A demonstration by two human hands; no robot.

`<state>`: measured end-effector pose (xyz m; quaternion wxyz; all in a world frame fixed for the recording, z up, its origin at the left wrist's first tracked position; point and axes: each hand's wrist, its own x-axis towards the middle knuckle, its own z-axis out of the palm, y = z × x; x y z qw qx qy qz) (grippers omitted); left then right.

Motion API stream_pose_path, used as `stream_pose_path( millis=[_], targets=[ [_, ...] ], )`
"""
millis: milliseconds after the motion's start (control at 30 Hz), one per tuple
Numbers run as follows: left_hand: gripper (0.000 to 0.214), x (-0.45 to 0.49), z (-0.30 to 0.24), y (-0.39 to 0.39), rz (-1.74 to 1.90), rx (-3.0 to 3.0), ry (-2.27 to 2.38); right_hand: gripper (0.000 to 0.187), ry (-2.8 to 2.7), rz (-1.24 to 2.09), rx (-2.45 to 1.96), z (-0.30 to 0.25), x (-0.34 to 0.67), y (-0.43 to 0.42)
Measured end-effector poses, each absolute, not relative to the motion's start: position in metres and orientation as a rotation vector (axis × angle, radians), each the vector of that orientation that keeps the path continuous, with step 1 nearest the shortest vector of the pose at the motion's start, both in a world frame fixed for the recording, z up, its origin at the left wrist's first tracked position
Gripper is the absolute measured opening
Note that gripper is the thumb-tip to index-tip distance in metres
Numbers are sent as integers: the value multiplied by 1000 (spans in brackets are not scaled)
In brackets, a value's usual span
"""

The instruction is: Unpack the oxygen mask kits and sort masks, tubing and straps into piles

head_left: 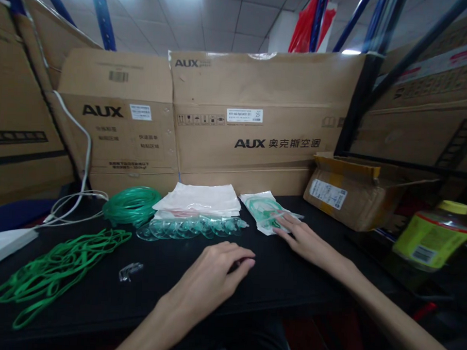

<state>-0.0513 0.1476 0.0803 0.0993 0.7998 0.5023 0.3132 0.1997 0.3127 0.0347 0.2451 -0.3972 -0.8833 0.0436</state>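
Observation:
My right hand lies with fingers stretched over a clear plastic packet that has coiled green tubing inside. The fingertips touch the packet's near right part. Above the black tabletop, my left hand is empty, its fingers loosely bent and the thumb apart from the index finger. Just beyond it, a row of overlapping clear green masks lies in front of a stack of white plastic bags. To the left are a coil of green tubing, a heap of green elastic straps and some small clear-and-metal pieces.
Large cardboard boxes wall off the back. At the right stand an opened carton and a yellow-capped bottle. A white power strip with white cables sits at the left edge.

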Motion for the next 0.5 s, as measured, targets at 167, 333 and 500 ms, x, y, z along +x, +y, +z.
stream_pose_path(
  millis=[167,333,500],
  targets=[
    [25,-34,70,168,916,2375,1406,65,-2450,210,-1149,44,177,331],
    [24,-34,59,173,936,2318,1409,75,-2456,198,-1194,47,162,340],
    [25,-29,61,174,1008,2226,1429,58,-2410,149,-1293,50,158,338]
  ],
)
